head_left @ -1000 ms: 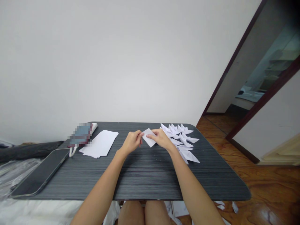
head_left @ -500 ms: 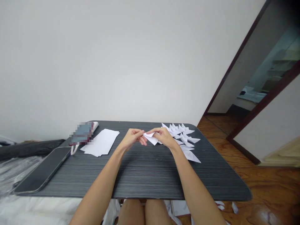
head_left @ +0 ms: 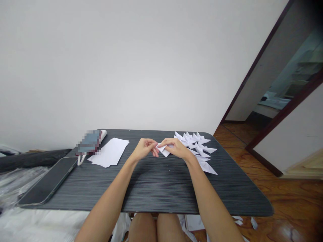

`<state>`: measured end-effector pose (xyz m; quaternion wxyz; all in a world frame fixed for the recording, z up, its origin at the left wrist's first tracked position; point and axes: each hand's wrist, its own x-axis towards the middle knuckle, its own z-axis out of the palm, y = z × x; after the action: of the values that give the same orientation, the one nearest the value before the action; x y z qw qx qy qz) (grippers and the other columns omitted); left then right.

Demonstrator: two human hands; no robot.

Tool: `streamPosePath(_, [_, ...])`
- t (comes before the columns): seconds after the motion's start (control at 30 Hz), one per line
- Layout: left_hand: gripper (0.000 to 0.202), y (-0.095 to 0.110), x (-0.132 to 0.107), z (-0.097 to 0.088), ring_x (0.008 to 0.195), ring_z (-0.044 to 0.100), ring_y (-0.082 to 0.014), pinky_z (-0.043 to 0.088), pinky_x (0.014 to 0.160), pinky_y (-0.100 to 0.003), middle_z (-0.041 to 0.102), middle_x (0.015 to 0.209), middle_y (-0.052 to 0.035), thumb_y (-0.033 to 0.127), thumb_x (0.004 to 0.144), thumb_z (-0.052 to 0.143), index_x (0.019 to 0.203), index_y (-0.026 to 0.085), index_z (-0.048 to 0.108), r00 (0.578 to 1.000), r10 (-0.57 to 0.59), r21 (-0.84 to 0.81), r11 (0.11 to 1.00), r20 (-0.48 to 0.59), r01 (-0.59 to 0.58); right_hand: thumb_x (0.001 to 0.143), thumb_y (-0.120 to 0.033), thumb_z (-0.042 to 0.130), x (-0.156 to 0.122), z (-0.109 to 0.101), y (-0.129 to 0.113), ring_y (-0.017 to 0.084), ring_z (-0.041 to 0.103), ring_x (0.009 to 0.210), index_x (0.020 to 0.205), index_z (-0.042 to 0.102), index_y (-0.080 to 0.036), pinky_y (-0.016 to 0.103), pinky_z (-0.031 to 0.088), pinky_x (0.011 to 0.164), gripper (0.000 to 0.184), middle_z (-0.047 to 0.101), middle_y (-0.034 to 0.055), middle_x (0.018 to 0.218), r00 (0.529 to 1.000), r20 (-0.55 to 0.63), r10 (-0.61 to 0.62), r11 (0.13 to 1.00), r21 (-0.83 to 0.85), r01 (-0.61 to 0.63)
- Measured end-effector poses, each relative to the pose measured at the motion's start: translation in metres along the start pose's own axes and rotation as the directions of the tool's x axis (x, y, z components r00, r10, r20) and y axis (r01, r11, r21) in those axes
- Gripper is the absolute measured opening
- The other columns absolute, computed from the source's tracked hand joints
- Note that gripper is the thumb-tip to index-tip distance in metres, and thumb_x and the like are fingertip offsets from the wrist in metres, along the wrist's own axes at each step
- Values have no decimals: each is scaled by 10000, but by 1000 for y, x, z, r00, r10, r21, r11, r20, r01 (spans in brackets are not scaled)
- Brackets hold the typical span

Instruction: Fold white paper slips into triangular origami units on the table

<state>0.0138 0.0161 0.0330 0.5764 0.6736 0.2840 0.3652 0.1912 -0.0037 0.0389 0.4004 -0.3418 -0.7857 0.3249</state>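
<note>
I read left hand [head_left: 146, 148] and right hand [head_left: 176, 148] fingers pinching the part-folded paper [head_left: 165, 152] over the tabletop [head_left: 156, 188]. Apparently complete: folded boats [head_left: 208, 167], right. Apparently outstanding: this fold; flat sheets [head_left: 111, 153], left.

The paper [head_left: 164, 152] is white, the tabletop [head_left: 161, 188] finely streaked dark grey, the shadowed doorframe [head_left: 285, 112] seemingly maroon.
</note>
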Motion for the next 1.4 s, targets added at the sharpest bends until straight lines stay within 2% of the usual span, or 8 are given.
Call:
streamPosePath(0.1, [304,0,1,1,447,579,-131,452,453,-224,609,526,-69,355,732,526,660,61,557,999,35,53,998,-37,-33,733,-211,456,-2,-3,-8,134,550,718,950,633,-166,241,397,633,283,638,45,857,997,12,72,997,41,-72])
streamPosePath(0.27, [288,0,-1,3,475,591,-142,480,488,-251,621,574,-67,343,729,528,750,59,574,993,75,94,993,-95,-66,751,-345,459,1,-2,-5,137,535,609,968,621,-112,234,376,529,356,653,59,745,964,-157,213,977,60,-206])
streamPosePath(0.37, [293,1,-1,4,492,601,-154,487,502,-265,621,572,-66,332,728,530,788,51,587,993,78,107,992,-86,-69,722,-323,504,2,0,2,155,552,652,841,664,-111,239,388,558,291,660,69,777,974,-123,189,982,45,-185])
streamPosePath(0.6, [288,2,-2,1,491,599,-155,482,490,-262,627,604,-78,319,713,550,799,47,585,998,48,92,995,-38,-45,726,-277,502,2,2,3,152,553,644,766,670,-139,245,391,584,221,657,43,715,987,-115,110,989,-83,-120])
streamPosePath(0.83, [298,-3,0,4,415,559,-119,438,426,-206,589,488,-45,352,744,496,656,77,570,998,46,180,983,-48,-37,737,-293,498,4,8,7,155,556,658,748,659,-156,252,394,606,212,652,41,726,990,-128,53,990,-124,-69])
streamPosePath(1.03, [285,-11,1,5,417,563,-114,438,423,-197,591,509,-41,329,774,446,686,88,570,997,69,248,967,-45,-56,759,-209,427,3,5,9,138,552,635,743,644,-164,239,392,583,222,637,32,696,992,-116,44,982,-177,-64])
streamPosePath(1.23, [360,2,-3,-1,406,552,-116,389,367,-191,575,528,-33,352,793,413,948,55,545,995,100,48,994,-25,-99,762,-319,424,3,8,12,68,402,324,748,582,-139,191,274,333,240,484,-27,457,963,-120,242,967,115,-229])
streamPosePath(1.4, [353,5,0,-5,496,544,-107,404,397,-190,589,594,-42,342,714,541,921,59,586,979,143,-26,989,-143,-148,714,-370,492,8,17,12,30,353,380,848,529,-166,156,238,322,248,521,-17,642,953,-151,262,914,357,-194])
